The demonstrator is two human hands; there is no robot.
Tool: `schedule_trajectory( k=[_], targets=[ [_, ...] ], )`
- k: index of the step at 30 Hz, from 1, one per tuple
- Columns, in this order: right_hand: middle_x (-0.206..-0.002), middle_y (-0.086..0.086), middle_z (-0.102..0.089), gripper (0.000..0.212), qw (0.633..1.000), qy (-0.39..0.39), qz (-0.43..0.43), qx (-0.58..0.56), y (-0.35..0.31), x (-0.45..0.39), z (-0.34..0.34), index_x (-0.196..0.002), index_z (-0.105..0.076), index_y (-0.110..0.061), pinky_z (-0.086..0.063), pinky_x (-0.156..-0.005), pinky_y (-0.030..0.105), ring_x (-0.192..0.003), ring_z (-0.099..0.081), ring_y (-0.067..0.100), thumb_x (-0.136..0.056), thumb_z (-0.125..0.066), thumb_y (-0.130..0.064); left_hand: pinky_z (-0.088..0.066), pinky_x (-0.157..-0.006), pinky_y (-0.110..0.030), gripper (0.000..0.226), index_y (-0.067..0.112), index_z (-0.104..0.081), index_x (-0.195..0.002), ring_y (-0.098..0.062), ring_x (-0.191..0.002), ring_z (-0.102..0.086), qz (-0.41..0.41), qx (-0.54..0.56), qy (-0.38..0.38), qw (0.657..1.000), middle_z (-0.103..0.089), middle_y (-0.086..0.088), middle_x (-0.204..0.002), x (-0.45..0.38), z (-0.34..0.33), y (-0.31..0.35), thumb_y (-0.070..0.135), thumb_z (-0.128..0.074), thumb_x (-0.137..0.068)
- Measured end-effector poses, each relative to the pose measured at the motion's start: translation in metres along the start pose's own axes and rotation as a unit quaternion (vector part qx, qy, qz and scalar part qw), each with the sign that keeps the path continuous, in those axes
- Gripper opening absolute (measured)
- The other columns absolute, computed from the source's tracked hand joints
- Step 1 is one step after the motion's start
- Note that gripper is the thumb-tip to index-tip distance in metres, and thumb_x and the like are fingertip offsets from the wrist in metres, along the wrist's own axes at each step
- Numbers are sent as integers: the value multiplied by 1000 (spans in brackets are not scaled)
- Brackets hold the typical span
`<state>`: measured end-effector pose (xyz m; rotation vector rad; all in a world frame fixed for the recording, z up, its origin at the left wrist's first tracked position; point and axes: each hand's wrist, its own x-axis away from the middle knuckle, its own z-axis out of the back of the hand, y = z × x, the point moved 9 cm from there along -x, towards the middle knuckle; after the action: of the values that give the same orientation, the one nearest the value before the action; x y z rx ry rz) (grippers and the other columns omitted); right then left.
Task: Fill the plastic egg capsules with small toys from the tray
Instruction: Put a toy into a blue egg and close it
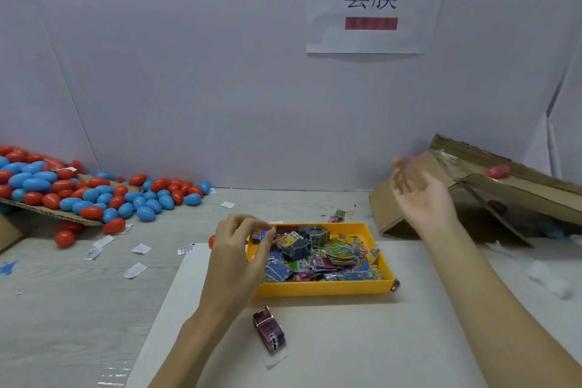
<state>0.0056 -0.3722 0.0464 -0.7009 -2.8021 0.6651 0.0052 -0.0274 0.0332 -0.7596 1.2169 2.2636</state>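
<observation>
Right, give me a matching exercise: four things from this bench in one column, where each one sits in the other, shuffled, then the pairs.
Things
1. yellow tray
2. pile of red and blue eggs
3. purple toy packet
4. cardboard box

Places
A. far left, spilling off a cardboard flap
B. alone on the white sheet, nearer than the tray
C. far right, behind the raised right hand
D. centre, under the left hand's fingertips

Pairs: 1-D, 2-A, 3-B, 4-C

tray (324, 289): yellow | egg capsules (94, 195): red, blue | toys (318, 257): multicoloured print
</observation>
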Motion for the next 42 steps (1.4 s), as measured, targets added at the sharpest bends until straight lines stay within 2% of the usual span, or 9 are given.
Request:
schedule_trajectory(
  k=[5, 10, 13, 17, 22, 27, 34, 38, 42],
  targets=[
    [-96, 11, -77, 28, 964, -92, -73, 238, 100, 53, -3, -114, -70, -1, -61, -70, 25, -86, -75, 18, -108, -48, -18, -51, -84, -28, 2, 22, -69, -99, -11, -101, -56, 61, -20, -13, 998, -61, 7, -103, 1, 3, -18, 24, -67, -99],
    [-82, 9, -77, 25, 838, -184, 12, 514, 149, 82, -14, -108, -73, -5, -58, -61, 21, -70, -73, 19, -107, -51, -16, -46, -79, -16, 7, 25, -67, -105, -11, -101, -59, 196, -14, 47, 979, -65, 3, -108, 2, 17, -62, 26, -61, -103],
    [-79, 12, -76, 27, 852, -170, 17, 495, 142, 78, -10, -104, -73, -3, -55, -57, 19, -65, -71, 18, -108, -48, -13, -48, -96, -30, 25, 17, -67, -123, -21, -121, -52, 301, -87, 64, 948, -60, -8, -130, -7, 30, -107, 30, -56, -105],
    [-78, 13, -76, 27, 855, -168, -2, 490, 142, 74, -4, -102, -73, -3, -56, -57, 20, -65, -70, 18, -107, -49, -12, -33, -114, -44, 43, 17, -53, -143, -34, -138, -36, 342, -280, -25, 897, -41, -18, -150, -49, 56, -160, 36, -53, -105],
    [-75, 13, -75, 26, 840, -185, 8, 510, 147, 75, -7, -99, -73, -2, -56, -56, 20, -63, -70, 19, -107, -49, -9, -38, -112, -44, 43, 17, -53, -144, -35, -133, -44, 248, -441, -153, 849, -47, -17, -147, -83, 71, -213, 35, -50, -105],
    [-74, 12, -75, 26, 838, -193, 10, 510, 148, 76, -8, -98, -74, -3, -56, -56, 21, -62, -70, 18, -107, -50, -9, -39, -108, -41, 30, 7, -56, -131, -34, -124, -47, 199, -454, -146, 856, -52, -19, -136, -90, 69, -224, 22, -54, -105],
    [-73, 11, -75, 26, 833, -196, 8, 518, 149, 77, -8, -99, -73, -2, -56, -56, 22, -62, -69, 18, -107, -50, -9, -57, -86, -38, 24, 16, -59, -114, -25, -102, -64, 229, -115, -52, 965, -62, -6, -111, -81, 71, -168, 18, -74, -95],
    [-73, 11, -74, 26, 830, -200, 12, 521, 149, 79, -8, -98, -73, -1, -52, -52, 21, -60, -67, 18, -107, -50, -9, -61, -72, -23, 23, 27, -66, -110, -12, -89, -73, 183, 112, -83, 973, -71, 7, -105, -53, 38, -76, 25, -78, -91],
    [-73, 10, -74, 22, 837, -197, 28, 510, 142, 81, -9, -101, -73, -2, -47, -48, 21, -59, -64, 17, -106, -53, -11, -57, -76, -19, 21, 26, -73, -110, -8, -88, -72, 109, 176, -114, 972, -75, 11, -100, -19, -4, -12, 21, -79, -91]
  ],
)
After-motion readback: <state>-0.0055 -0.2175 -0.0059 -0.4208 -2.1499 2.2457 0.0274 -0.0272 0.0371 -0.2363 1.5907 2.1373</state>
